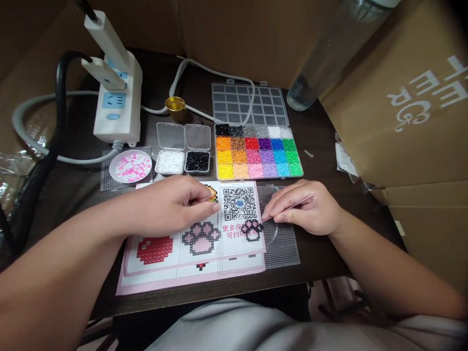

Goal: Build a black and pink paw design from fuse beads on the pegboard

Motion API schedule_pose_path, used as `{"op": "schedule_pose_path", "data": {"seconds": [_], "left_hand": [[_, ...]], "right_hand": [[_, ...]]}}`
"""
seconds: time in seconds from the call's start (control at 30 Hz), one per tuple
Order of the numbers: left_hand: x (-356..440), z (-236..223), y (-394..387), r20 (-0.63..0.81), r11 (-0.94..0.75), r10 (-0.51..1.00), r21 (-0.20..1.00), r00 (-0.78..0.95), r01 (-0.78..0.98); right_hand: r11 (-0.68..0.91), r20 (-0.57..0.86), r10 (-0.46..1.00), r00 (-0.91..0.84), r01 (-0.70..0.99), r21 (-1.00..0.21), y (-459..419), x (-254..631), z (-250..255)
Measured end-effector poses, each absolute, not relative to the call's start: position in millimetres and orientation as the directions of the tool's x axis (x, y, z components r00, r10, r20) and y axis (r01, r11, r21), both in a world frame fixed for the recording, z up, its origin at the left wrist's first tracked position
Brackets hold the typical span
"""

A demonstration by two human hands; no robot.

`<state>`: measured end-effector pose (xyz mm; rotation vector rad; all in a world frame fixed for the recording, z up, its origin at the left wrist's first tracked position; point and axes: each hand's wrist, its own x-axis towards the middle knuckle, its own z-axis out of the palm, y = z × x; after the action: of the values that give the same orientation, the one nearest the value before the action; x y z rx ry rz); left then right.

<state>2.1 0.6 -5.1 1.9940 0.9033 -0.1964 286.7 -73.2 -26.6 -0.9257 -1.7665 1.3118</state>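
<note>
My right hand (307, 207) pinches a pair of thin pink tweezers (295, 203), whose tips reach down and left to a small paw outline of black fuse beads (252, 238). Some pink beads sit in its upper part. The bead paw lies on a clear pegboard (283, 251) that overlaps the pattern sheet (175, 273). My left hand (183, 202) rests on the sheet with its fingers curled in, and nothing shows in them. Just below it is a printed pink paw pattern (201, 238); a printed red pattern (155, 249) is partly covered by my wrist.
Behind the sheet stands a bead box (259, 151) with many colours, its lid open. Left of it are a white bead case (170, 162), a black bead case (198, 161) and a dish of pink beads (130, 165). A power strip (120, 112), gold cup (176, 108) and bottle (329, 58) stand farther back.
</note>
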Motion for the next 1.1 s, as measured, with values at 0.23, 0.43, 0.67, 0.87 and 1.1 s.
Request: {"op": "schedule_pose_path", "data": {"seconds": [0.23,0.43,0.67,0.87,1.1], "left_hand": [[1.4,-6.0,1.1,-0.459,-0.302,0.525,0.686,0.716,0.661],[0.1,-3.1,0.0,-0.470,-0.328,0.522,0.660,0.712,0.675],[2.1,-6.4,0.8,-0.466,-0.315,0.517,0.677,0.718,0.666],[1.9,-5.4,0.2,-0.459,-0.339,0.522,0.662,0.719,0.668],[0.8,-4.2,0.3,-0.461,-0.326,0.523,0.670,0.717,0.667]], "right_hand": [[0.223,0.132,0.867,-0.481,0.136,-0.965,-73.0,287.8,-28.6],[0.266,0.181,0.846,-0.502,0.103,-0.958,-72.2,288.2,-31.4],[0.280,0.185,0.838,-0.513,0.113,-0.953,-72.0,288.2,-31.8],[0.279,0.181,0.842,-0.508,0.123,-0.952,-71.3,288.2,-30.8],[0.240,0.165,0.863,-0.477,0.101,-0.966,-71.6,287.9,-28.4]]}}
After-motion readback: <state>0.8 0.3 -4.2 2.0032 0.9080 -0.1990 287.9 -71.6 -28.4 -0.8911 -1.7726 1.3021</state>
